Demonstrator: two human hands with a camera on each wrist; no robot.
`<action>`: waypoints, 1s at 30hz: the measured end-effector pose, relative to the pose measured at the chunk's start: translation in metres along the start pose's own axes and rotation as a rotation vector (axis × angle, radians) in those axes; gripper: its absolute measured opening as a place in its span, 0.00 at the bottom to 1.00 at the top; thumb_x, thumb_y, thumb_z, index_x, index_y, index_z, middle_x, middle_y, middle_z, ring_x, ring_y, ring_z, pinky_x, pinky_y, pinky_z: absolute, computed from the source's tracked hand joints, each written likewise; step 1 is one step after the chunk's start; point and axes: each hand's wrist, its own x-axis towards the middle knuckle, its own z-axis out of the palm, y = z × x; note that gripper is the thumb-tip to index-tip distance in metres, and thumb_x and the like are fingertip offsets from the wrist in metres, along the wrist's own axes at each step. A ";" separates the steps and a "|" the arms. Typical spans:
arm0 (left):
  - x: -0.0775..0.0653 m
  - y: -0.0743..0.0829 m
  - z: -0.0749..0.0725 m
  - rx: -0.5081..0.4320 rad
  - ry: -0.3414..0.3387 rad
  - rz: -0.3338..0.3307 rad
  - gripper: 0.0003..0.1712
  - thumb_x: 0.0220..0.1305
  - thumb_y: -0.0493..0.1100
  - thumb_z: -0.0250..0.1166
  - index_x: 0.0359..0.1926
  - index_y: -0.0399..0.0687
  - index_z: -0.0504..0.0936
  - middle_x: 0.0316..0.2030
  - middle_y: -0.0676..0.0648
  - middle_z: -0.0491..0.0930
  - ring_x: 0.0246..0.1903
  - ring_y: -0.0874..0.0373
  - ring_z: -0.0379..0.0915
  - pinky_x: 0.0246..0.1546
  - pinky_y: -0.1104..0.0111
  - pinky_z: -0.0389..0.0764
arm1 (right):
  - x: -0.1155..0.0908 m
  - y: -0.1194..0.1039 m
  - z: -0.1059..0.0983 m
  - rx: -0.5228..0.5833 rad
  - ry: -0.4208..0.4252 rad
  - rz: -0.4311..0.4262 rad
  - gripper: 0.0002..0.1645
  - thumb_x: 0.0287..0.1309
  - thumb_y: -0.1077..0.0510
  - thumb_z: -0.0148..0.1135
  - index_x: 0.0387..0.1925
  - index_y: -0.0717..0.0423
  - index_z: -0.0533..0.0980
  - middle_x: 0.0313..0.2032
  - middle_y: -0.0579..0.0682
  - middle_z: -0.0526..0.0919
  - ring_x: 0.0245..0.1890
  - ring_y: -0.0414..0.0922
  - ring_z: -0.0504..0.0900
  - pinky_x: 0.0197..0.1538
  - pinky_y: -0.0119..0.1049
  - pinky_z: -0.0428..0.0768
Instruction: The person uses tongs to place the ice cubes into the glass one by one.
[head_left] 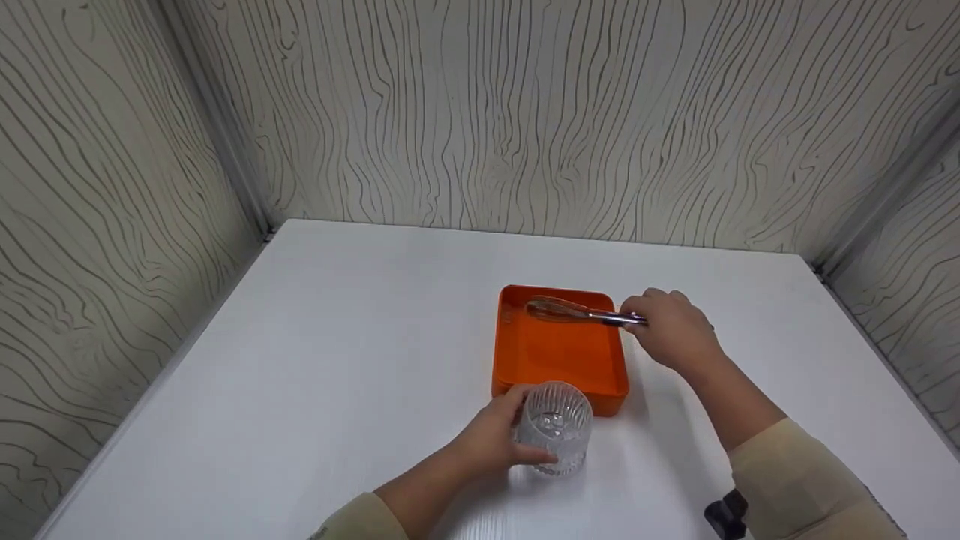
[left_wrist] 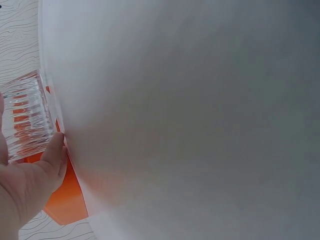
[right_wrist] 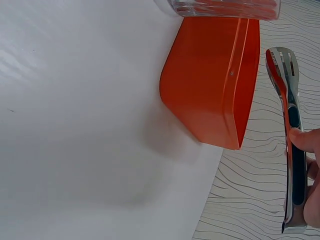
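Note:
My left hand (head_left: 487, 439) grips a clear ribbed glass (head_left: 564, 439) from its left side, thumb on the near face. The glass is upright at the near edge of an orange rectangular bin (head_left: 559, 356) and overlaps that edge in the head view. My right hand (head_left: 670, 330) holds metal tongs (right_wrist: 295, 160) with dark handle inserts and a slotted head. Its thumb (right_wrist: 300, 137) presses on the handle. In the head view the tongs' head points left, over the far part of the bin. The left wrist view shows fingers along the side of the glass (left_wrist: 30, 120).
The bin stands on a white table (head_left: 337, 360), right of its middle. Panels with a wood-grain line pattern (head_left: 480, 120) rise behind the table and at both sides. A small black object (head_left: 726, 516) shows beside my right sleeve (head_left: 810, 480).

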 end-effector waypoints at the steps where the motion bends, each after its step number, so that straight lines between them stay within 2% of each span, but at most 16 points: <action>1: 0.000 0.000 0.000 -0.001 0.001 -0.001 0.43 0.35 0.55 0.76 0.55 0.68 0.64 0.49 0.64 0.70 0.51 0.63 0.68 0.57 0.59 0.69 | -0.002 0.000 -0.001 0.001 0.008 -0.011 0.10 0.56 0.58 0.61 0.41 0.49 0.79 0.33 0.49 0.76 0.35 0.50 0.68 0.37 0.45 0.76; 15: -0.001 0.002 0.001 0.005 0.008 -0.045 0.43 0.34 0.56 0.76 0.55 0.70 0.64 0.50 0.63 0.70 0.51 0.61 0.68 0.55 0.57 0.70 | -0.034 0.001 -0.022 0.027 0.070 -0.152 0.07 0.54 0.61 0.63 0.35 0.47 0.80 0.29 0.41 0.75 0.34 0.45 0.68 0.35 0.38 0.72; 23: 0.000 0.002 0.002 0.001 0.014 -0.041 0.43 0.35 0.55 0.76 0.54 0.71 0.64 0.49 0.63 0.70 0.51 0.61 0.68 0.55 0.58 0.71 | -0.051 0.007 -0.026 0.020 0.109 -0.226 0.08 0.51 0.61 0.65 0.32 0.44 0.79 0.28 0.36 0.74 0.32 0.42 0.67 0.34 0.36 0.71; 30: 0.000 0.001 0.003 -0.008 0.015 -0.047 0.44 0.34 0.55 0.77 0.54 0.70 0.64 0.49 0.64 0.70 0.51 0.61 0.68 0.55 0.58 0.71 | -0.063 0.016 -0.026 0.029 0.119 -0.257 0.10 0.49 0.62 0.66 0.31 0.41 0.79 0.29 0.33 0.73 0.32 0.39 0.66 0.33 0.35 0.71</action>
